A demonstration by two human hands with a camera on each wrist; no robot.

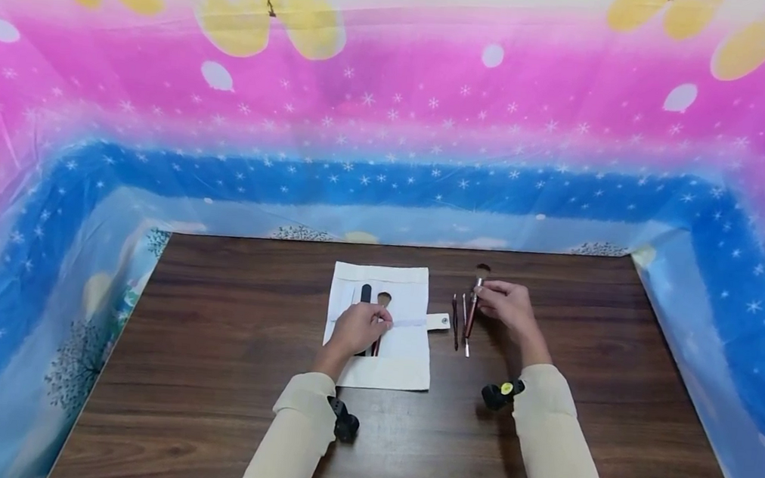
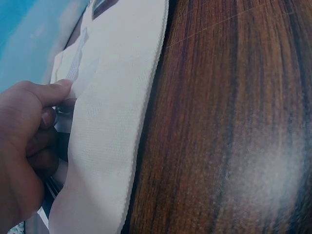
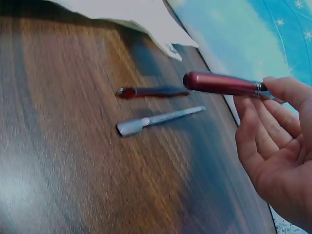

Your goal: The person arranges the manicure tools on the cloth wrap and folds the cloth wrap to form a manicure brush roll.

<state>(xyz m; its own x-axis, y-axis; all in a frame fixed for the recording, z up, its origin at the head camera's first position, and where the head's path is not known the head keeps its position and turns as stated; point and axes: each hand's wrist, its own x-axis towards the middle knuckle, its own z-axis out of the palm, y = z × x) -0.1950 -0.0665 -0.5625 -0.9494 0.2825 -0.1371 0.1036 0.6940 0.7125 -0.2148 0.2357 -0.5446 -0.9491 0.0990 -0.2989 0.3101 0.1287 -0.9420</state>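
Note:
A white foldable case (image 1: 380, 375) lies opened flat on the table. Over it, my left hand (image 1: 359, 328) pinches its white elastic band (image 2: 77, 58) between thumb and index finger. A black flat strip (image 1: 366, 294) and a brush (image 1: 384, 298) lie in the case beneath that hand, their lower parts partly covered. My right hand (image 1: 508, 305) holds a makeup brush (image 3: 222, 84) by its metal collar, bristles away from me and red handle toward me. Below it on the table lie dark red tweezers (image 3: 153, 91) and a silver cuticle pusher (image 3: 161, 118).
A snap tab (image 1: 439, 321) sticks out from the case's right side toward the tweezers. The brown wooden table (image 1: 207, 375) ends at a patterned cloth (image 1: 387, 186) hanging at the back and sides. A small black camera sits on each wrist.

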